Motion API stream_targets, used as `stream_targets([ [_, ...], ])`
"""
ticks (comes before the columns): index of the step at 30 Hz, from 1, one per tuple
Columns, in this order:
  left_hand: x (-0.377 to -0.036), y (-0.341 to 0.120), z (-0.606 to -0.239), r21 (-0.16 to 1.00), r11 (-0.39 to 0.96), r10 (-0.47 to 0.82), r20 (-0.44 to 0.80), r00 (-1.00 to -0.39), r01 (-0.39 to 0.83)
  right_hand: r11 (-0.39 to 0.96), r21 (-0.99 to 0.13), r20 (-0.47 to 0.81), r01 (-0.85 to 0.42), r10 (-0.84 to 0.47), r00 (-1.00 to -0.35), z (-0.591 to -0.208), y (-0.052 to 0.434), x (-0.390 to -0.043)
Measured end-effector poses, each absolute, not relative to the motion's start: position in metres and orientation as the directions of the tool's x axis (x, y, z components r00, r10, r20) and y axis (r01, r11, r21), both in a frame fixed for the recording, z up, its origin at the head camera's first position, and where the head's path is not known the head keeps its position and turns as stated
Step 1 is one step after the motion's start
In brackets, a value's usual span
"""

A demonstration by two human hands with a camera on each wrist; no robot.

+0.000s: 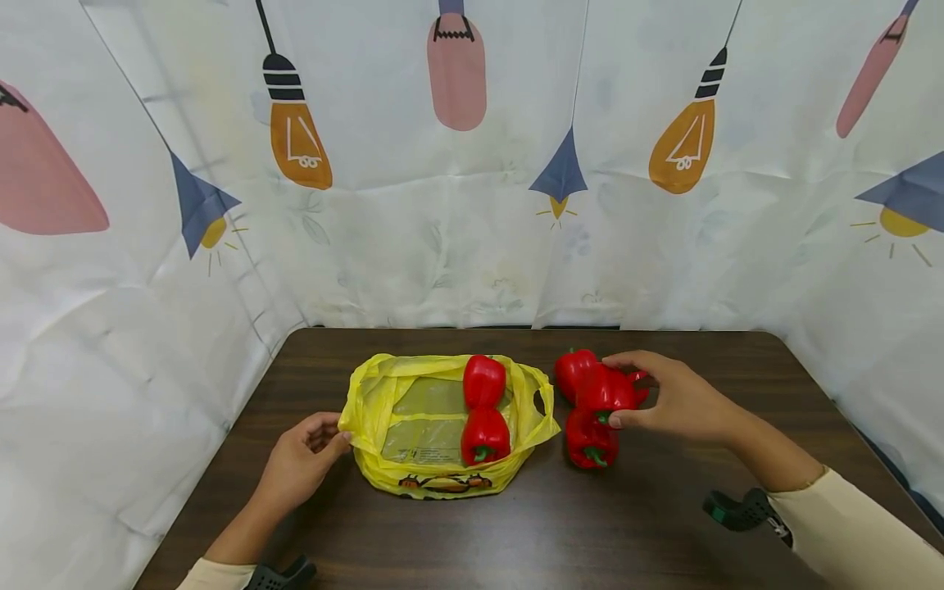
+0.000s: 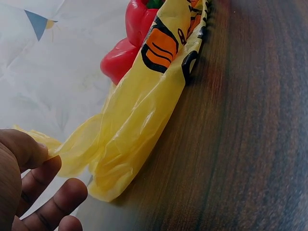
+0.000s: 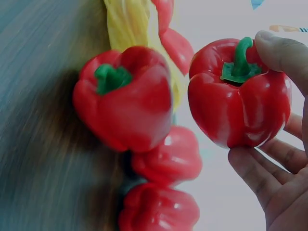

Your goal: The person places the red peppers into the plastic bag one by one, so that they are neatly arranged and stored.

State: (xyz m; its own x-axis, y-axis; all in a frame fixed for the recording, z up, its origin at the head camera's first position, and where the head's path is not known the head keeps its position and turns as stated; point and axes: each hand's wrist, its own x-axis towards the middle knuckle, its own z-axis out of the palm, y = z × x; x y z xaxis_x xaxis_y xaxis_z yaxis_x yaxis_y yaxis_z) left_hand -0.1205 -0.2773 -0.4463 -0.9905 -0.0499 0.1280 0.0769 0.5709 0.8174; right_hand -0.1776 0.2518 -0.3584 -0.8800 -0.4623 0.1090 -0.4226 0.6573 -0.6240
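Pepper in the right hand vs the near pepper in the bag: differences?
The held pepper is gripped by the right hand, outside the yellow bag; the near bagged pepper lies inside it, untouched. The held one sits among loose peppers; the bagged one lies by one other. Both are red with green stems.

Bare dark table (image 1: 664, 524) lies open in front — the yellow plastic bag (image 1: 383, 410) and the loose red bell peppers (image 1: 590, 442) crowd the middle, curtain (image 1: 442, 246) walls close behind.

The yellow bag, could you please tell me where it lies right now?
In the head view the yellow bag lies left of centre on the table, holding two peppers; the left hand pinches its left edge.
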Motion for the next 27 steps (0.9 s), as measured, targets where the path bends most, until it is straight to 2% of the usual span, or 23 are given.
stream_targets([
  [6, -0.120, -0.277, -0.447, 0.819, 0.568, -0.050, 0.133, -0.990, 0.081, 0.612, -0.680, 0.093, -0.404, -0.474, -0.876, -0.356, 0.235, -0.182],
  [17, -0.121, -0.276, -0.447, 0.826, 0.560, -0.051, 0.117, -0.992, 0.068, 0.546, -0.696, 0.123, -0.467, -0.550, -0.826, -0.356, 0.207, -0.187],
  [27, -0.121, -0.276, -0.446, 0.821, 0.568, -0.050, 0.114, -0.992, 0.066, 0.556, -0.678, 0.121, -0.480, -0.561, -0.819, -0.357, 0.187, -0.188],
])
